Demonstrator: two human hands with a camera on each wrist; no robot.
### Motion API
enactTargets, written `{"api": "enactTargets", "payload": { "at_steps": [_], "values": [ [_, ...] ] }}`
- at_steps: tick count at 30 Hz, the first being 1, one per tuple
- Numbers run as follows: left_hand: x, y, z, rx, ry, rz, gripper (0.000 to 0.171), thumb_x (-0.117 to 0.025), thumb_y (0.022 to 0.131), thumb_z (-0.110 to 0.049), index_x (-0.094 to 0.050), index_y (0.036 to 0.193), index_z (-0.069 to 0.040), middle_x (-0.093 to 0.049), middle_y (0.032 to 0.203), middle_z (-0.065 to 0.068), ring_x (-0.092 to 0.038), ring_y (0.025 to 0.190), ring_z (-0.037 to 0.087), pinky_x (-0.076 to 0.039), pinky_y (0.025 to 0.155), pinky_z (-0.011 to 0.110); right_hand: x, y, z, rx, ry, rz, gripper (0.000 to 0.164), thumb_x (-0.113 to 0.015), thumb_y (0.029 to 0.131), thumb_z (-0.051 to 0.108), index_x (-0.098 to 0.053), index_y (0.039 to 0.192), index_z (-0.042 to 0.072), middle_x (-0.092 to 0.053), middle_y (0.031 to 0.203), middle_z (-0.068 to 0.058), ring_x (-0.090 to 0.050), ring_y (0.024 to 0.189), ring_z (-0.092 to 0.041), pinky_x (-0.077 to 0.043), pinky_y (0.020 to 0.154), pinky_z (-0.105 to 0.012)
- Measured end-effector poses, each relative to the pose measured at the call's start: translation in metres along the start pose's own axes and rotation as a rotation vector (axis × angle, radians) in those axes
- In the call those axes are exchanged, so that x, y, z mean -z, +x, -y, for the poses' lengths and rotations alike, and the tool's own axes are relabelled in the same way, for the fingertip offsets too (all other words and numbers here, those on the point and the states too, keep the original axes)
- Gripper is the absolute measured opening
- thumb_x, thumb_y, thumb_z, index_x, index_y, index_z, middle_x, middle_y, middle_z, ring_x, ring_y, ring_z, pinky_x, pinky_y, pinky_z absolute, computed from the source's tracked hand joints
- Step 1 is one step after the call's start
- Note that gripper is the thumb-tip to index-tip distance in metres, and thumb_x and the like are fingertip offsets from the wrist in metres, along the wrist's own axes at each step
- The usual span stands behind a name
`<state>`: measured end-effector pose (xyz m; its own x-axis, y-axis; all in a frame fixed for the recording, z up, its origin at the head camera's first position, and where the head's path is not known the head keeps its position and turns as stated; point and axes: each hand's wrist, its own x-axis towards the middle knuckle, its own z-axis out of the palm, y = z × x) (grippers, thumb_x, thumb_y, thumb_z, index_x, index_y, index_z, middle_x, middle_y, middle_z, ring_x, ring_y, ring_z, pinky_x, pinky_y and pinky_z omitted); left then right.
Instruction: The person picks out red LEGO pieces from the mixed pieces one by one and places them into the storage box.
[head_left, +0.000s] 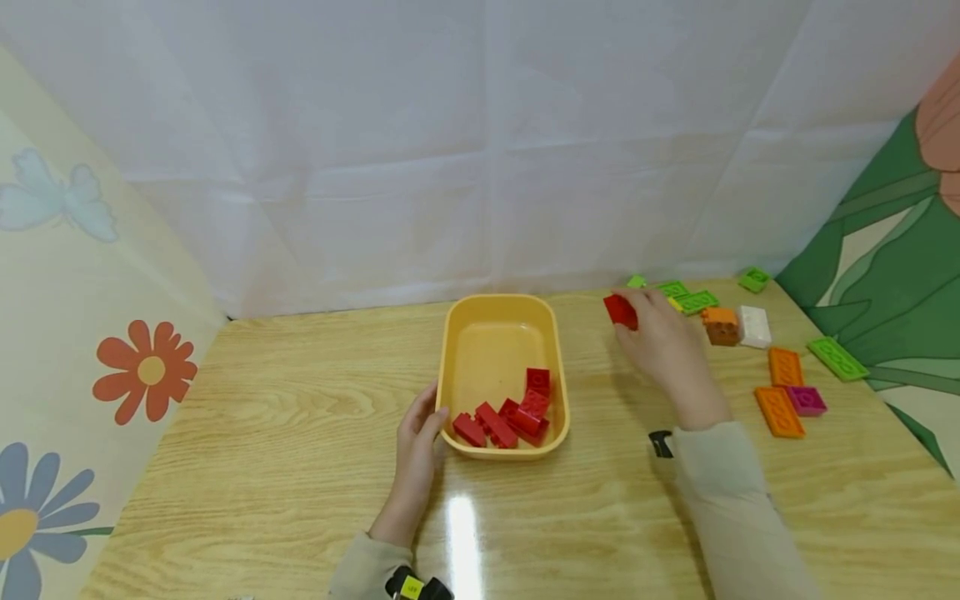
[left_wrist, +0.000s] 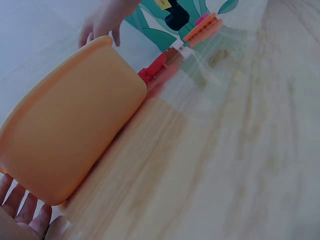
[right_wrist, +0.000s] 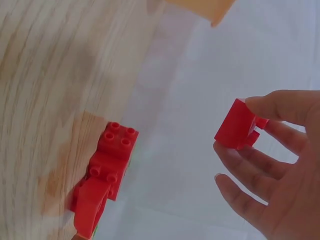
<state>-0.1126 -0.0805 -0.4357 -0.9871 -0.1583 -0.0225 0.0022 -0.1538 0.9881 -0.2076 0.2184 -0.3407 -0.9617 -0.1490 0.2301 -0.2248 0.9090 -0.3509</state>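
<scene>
At the middle of the table stands a yellow plastic bin (head_left: 483,346), with several red toy bricks (head_left: 498,425) lying in its near end. My left hand (head_left: 418,429) holds the bin's left side near the front corner, thumb at the rim and fingers against the outer wall. To the right of the bin, my right hand (head_left: 660,342) pinches a red toy brick (right_wrist: 236,125) between thumb and fingers, raised above the table. Below that hand, the right wrist view shows more red bricks (right_wrist: 115,155) on the table, which the hand and arm hide in the head view.
Several green bricks (head_left: 697,302) lie at the back right. A brown-orange brick (head_left: 721,327) stands beside a white brick (head_left: 753,326). Nearer are orange plates (head_left: 780,412) and a magenta brick (head_left: 807,401). A white cloth (head_left: 360,225) hangs along the table's far edge.
</scene>
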Motion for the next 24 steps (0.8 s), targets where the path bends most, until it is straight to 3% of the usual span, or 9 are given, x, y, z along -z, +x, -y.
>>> {"api": "enactTargets", "payload": {
  "at_steps": [7, 15, 19, 24],
  "values": [
    [0.002, -0.001, 0.0, -0.001, 0.004, -0.002, 0.045, -0.049, 0.093, -0.012, -0.046, 0.137, -0.005, -0.046, 0.145, 0.015, -0.044, 0.129, 0.023, -0.034, 0.112, 0.048, -0.009, 0.001, 0.013, 0.08, -0.007, -0.01, 0.053, -0.06, 0.086, 0.013, -0.045, 0.136, 0.006, -0.048, 0.133, -0.028, -0.052, 0.108, -0.045, -0.049, 0.083, -0.064],
    [0.002, -0.001, 0.0, 0.01, 0.008, -0.009, 0.045, -0.049, 0.092, -0.012, -0.047, 0.137, -0.005, -0.046, 0.146, 0.015, -0.044, 0.129, 0.023, -0.034, 0.112, 0.048, -0.019, 0.001, 0.027, 0.15, -0.048, -0.038, 0.052, -0.064, 0.084, 0.014, -0.049, 0.133, 0.009, -0.053, 0.126, -0.022, -0.058, 0.081, -0.035, -0.055, 0.065, -0.05],
    [0.001, -0.001, 0.0, 0.012, 0.005, -0.011, 0.045, -0.05, 0.092, -0.012, -0.047, 0.137, -0.005, -0.046, 0.146, 0.015, -0.044, 0.129, 0.023, -0.035, 0.111, 0.047, -0.023, -0.001, 0.033, 0.181, -0.066, -0.061, 0.052, -0.066, 0.082, 0.013, -0.051, 0.132, 0.009, -0.054, 0.125, -0.022, -0.059, 0.086, -0.035, -0.056, 0.07, -0.05],
    [-0.001, -0.001, -0.001, 0.006, -0.001, -0.01, 0.044, -0.049, 0.092, -0.011, -0.047, 0.136, -0.005, -0.046, 0.145, 0.015, -0.045, 0.128, 0.022, -0.035, 0.111, 0.047, -0.024, -0.003, 0.043, 0.191, -0.081, -0.024, 0.051, -0.064, 0.085, 0.016, -0.049, 0.133, 0.01, -0.054, 0.127, -0.021, -0.057, 0.101, -0.037, -0.054, 0.083, -0.053]
  ]
}}
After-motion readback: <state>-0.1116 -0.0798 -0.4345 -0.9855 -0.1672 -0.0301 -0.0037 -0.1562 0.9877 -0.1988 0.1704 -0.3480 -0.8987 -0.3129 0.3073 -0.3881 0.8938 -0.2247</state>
